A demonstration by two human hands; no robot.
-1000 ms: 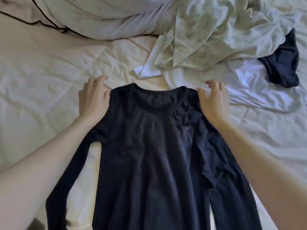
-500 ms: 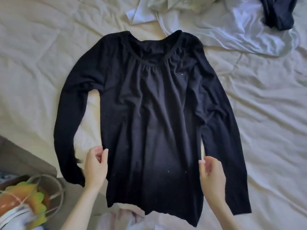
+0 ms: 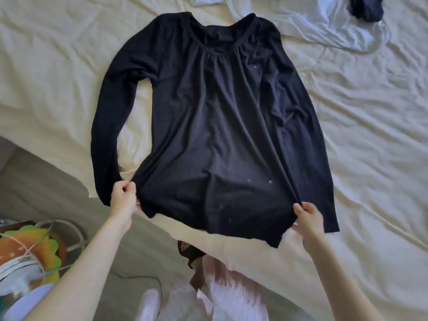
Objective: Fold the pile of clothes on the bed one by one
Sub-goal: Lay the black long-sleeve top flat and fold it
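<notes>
A black long-sleeved top (image 3: 215,126) lies spread face up on the cream bed sheet (image 3: 370,135), neckline at the far end, both sleeves running down its sides. My left hand (image 3: 124,199) pinches the left side of the top near the hem. My right hand (image 3: 306,220) pinches the right side near the hem. The fabric between them is pulled taut and the hem hangs a little over the bed's near edge.
More clothes lie at the far right: a white garment (image 3: 328,26) and a dark one (image 3: 366,8). The bed's near edge runs diagonally at lower left, with grey floor (image 3: 46,181) and a colourful object with wire hoops (image 3: 30,253) beside it.
My hands left the shoulders and came down to the hem sides, where they now pinch the fabric and draw it toward me. The view has tilted down.
</notes>
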